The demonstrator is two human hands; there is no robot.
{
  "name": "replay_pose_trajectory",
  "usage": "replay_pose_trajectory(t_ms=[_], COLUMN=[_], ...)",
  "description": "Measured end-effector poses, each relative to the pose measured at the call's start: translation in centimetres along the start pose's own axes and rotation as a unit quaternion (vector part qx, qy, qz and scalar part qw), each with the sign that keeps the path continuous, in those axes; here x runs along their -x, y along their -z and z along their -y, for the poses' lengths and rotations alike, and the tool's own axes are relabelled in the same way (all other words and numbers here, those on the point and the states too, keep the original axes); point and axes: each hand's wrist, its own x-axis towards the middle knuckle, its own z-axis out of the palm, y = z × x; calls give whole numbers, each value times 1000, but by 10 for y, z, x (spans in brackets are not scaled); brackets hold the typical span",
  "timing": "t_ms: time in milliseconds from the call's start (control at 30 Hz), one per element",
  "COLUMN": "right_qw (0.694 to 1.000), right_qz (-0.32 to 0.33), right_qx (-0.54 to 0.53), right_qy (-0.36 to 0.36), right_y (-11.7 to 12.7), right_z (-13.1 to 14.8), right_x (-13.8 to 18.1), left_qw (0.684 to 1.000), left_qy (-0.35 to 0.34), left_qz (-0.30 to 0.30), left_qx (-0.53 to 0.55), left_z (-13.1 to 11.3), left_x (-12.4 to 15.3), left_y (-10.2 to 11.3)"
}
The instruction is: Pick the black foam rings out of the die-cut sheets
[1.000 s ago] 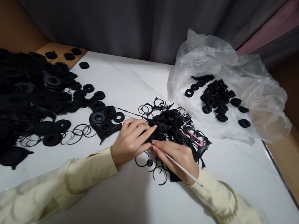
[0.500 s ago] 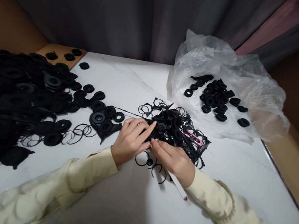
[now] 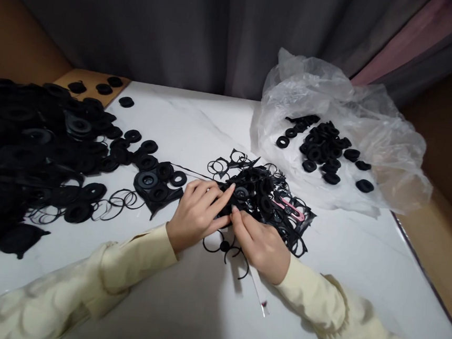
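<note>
My left hand is closed on a black rubber piece, its fingers bent over the top and its thumb along the near edge. My right hand meets it there, thumb and finger pinched together at the piece's edge. A white seam ripper sticks out from under my right palm, its red-beaded tip pointing towards me. Both hands work at the near left side of a heap of black rubber rings and scraps. What lies between the fingertips is mostly hidden.
A big pile of black rubber rings covers the left of the white table. On the right, a clear plastic bag lies under several loose rings. Pink thread snips rest on the scraps. A grey curtain hangs behind.
My right hand has shifted slightly left, and the seam ripper has swung to a steeper angle with its tip lower. My left hand stays on the rubber piece.
</note>
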Motion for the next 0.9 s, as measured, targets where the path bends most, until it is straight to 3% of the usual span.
replay_pose_trajectory(t_ms=[433,900], right_qw=[996,987], right_qz=[-44,-19], right_qx=[39,-4], right_qy=[-69,-158], right_y=[-7,-11], right_z=[0,2], right_x=[5,3], left_qw=[1000,999], left_qy=[2,-24], left_qz=[-6,-20], left_qx=[-7,-25], left_z=[-2,-4], left_x=[-3,-3], left_y=[3,7])
